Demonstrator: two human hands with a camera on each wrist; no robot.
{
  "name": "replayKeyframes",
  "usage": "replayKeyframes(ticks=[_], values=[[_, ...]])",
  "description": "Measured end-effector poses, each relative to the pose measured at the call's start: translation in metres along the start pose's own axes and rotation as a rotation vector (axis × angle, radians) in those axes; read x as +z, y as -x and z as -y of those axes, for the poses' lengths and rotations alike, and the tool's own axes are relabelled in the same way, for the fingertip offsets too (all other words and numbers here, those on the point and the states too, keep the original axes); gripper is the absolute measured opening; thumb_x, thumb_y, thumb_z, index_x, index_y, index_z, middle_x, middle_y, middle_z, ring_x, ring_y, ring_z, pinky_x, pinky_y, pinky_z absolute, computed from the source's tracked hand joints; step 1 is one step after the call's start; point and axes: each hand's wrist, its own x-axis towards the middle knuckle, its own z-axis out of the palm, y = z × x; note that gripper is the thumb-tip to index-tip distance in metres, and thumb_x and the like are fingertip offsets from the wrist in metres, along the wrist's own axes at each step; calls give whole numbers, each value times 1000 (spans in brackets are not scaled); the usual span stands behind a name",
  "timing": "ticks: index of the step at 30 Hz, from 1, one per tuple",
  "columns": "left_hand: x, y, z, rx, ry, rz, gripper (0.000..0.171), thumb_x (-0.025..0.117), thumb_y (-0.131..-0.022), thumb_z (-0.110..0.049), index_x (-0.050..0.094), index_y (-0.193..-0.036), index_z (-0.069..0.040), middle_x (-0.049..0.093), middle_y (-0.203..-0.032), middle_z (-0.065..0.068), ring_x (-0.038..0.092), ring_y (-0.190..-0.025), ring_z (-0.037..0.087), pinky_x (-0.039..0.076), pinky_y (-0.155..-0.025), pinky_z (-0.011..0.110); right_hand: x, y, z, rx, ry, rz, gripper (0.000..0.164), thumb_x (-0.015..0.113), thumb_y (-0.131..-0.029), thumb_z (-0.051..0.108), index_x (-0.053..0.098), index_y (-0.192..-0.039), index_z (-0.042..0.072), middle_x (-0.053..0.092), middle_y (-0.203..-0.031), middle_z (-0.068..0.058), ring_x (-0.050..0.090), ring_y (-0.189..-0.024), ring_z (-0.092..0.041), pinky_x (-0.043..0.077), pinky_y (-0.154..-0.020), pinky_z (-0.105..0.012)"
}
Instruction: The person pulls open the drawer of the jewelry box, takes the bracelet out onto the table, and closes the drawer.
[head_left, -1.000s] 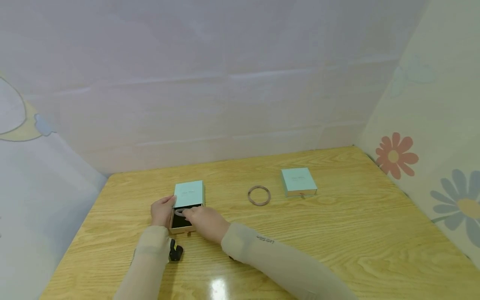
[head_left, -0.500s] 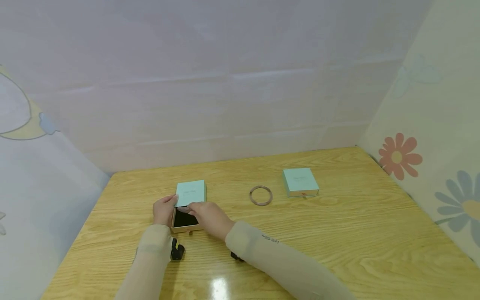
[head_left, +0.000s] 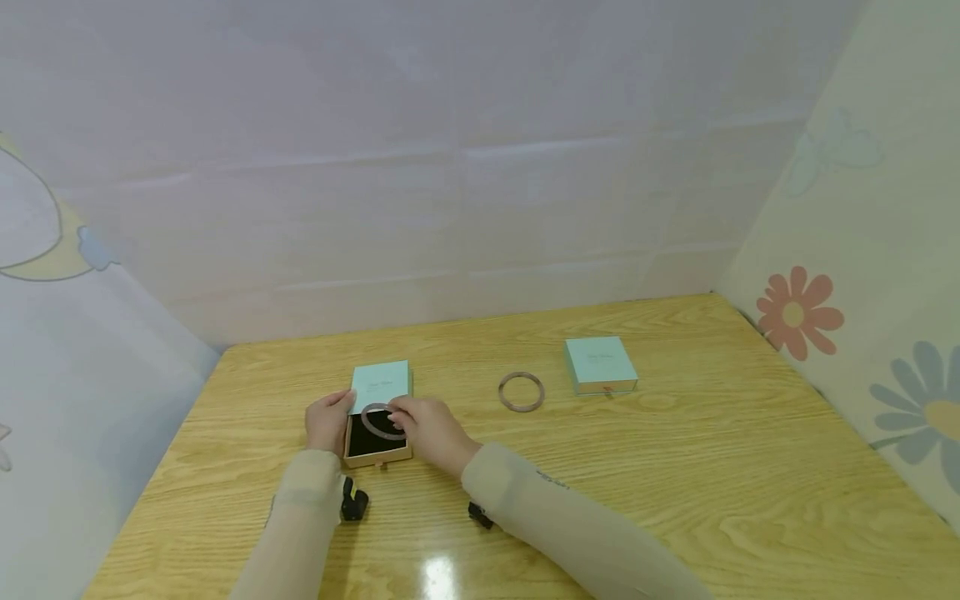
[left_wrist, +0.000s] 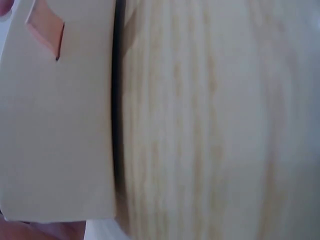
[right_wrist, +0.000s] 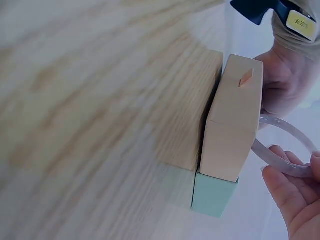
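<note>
A pale mint-green gift box [head_left: 380, 383] lies on the table at the left, its drawer [head_left: 377, 458] pulled out toward me. Black lining shows inside, and a small orange tab [right_wrist: 246, 78] sits on the drawer's front. My left hand [head_left: 325, 423] holds the box by its left side, thumb at the lid's front corner. Between thumb and fingers, my right hand [head_left: 433, 433] pinches a translucent purplish bangle [right_wrist: 280, 161], tilted over the drawer. In the right wrist view part of the bangle is behind the drawer. The left wrist view shows mainly the drawer front.
Another purplish bangle [head_left: 522, 409] lies flat on the wooden table [head_left: 675, 500], right of the box. A second mint-green box [head_left: 600, 362], with its drawer in, stands farther right. Printed cloth walls rise behind and at both sides.
The bangle in my right hand has come up from the drawer and tilted, so more of its ring shows. My right hand has shifted slightly right. My left hand stays on the box.
</note>
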Motion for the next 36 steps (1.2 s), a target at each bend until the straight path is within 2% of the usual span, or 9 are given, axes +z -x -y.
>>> replayKeyframes(ticks=[4, 7, 11, 14, 17, 20, 28, 36], values=[[0, 0, 0, 7, -5, 0, 41, 52, -99, -7, 47, -132, 18, 43, -139, 34, 36, -133, 41, 32, -111, 44, -2, 0, -1, 94, -181, -38, 20, 51, -100, 0, 65, -112, -8, 69, -93, -19, 68, -77, -22, 53, -65, -18], [0, 0, 0, 7, 2, -2, 41, 52, -99, -7, 47, -132, 18, 43, -139, 34, 36, -134, 41, 32, -110, 44, -3, 0, -3, 178, -321, -66, 23, 49, -100, -3, 62, -117, -12, 67, -99, -25, 69, -86, -30, 57, -73, -28], [0, 0, 1, 11, -11, 0, 41, 52, -99, -8, 48, -132, 17, 43, -139, 34, 36, -134, 41, 32, -110, 44, -4, 0, -6, 242, -442, -109, 24, 50, -100, -3, 60, -119, -15, 66, -96, -27, 69, -85, -32, 57, -77, -43], [0, -1, 3, 12, -20, 0, 41, 52, -99, -7, 48, -132, 17, 43, -138, 34, 37, -133, 41, 33, -110, 45, -5, -1, -9, 241, -474, -142, 23, 51, -99, -4, 61, -115, -16, 66, -88, -24, 69, -81, -34, 57, -75, -46], [-1, -2, 4, 8, -18, 8, 41, 51, -100, -7, 48, -132, 17, 42, -139, 33, 36, -133, 41, 32, -110, 45, -6, -1, -12, 236, -501, -171, 20, 51, -98, -6, 62, -110, -16, 66, -83, -22, 69, -79, -35, 59, -70, -41], [-1, -1, 4, 4, -17, 12, 41, 50, -100, -8, 47, -133, 17, 42, -141, 33, 35, -134, 41, 32, -111, 45, -9, -1, -14, 250, -513, -191, 19, 52, -97, -6, 61, -108, -18, 67, -83, -24, 70, -78, -35, 59, -67, -35], [0, 1, 0, -1, -12, -6, 41, 51, -100, -8, 47, -133, 16, 42, -140, 33, 36, -134, 41, 31, -111, 45, -13, -2, -18, 314, -524, -215, 21, 51, -98, -6, 59, -112, -19, 67, -86, -23, 70, -79, -33, 58, -64, -30], [-4, -8, 10, 24, 38, 25, 43, 60, -97, -18, 56, -128, 12, 47, -139, 29, 40, -132, 39, 37, -108, 40, -16, 0, -21, 333, -592, -235, 20, 51, -98, -5, 59, -112, -18, 67, -89, -28, 70, -79, -33, 58, -65, -30]])
